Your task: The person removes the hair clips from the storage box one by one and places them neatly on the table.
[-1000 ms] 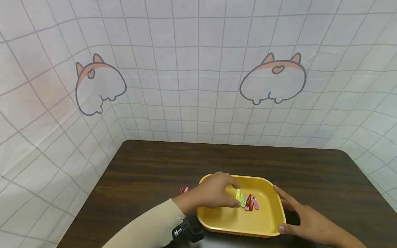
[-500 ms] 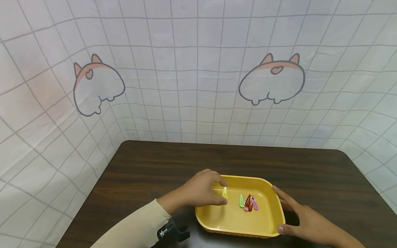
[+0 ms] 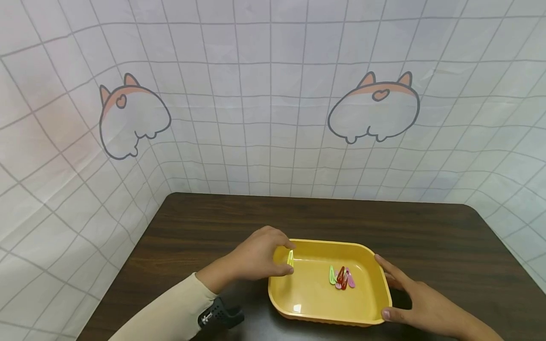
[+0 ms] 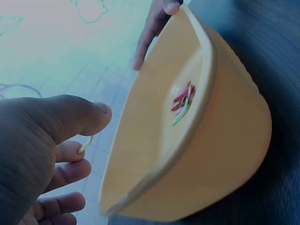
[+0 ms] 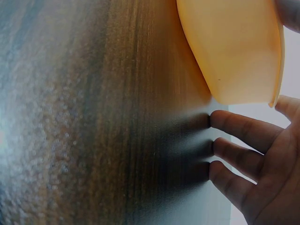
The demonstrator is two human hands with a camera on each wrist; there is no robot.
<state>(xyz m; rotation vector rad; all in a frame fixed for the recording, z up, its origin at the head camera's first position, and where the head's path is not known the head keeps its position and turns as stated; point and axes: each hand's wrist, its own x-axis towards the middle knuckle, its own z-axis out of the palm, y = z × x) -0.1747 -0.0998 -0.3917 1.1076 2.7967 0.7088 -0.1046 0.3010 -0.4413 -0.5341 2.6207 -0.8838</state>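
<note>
My left hand (image 3: 258, 255) pinches a yellow snap hair clip (image 3: 291, 259) between thumb and fingers, over the left end of a yellow plastic basin (image 3: 315, 300). In the left wrist view the clip (image 4: 85, 145) shows only partly, below the thumb. Inside the basin, right of centre, lie a green hair clip (image 3: 332, 275), red hair clips (image 3: 341, 274) and pink ones (image 3: 351, 281), bunched together. At the basin's right end my right hand (image 3: 420, 303) touches the rim with extended fingers and thumb. Several of its fingertips (image 5: 216, 118) meet the table in the right wrist view.
The basin stands on a dark wood-grain table (image 3: 204, 222). Behind and beside the table hangs a white gridded curtain (image 3: 256, 118) with cartoon animal prints. A black strapped device (image 3: 219, 313) sits at my left wrist, near the basin's left side.
My left hand has moved left from the clip pile, carrying the yellow clip away from the green one. The right hand and the basin have stayed in place.
</note>
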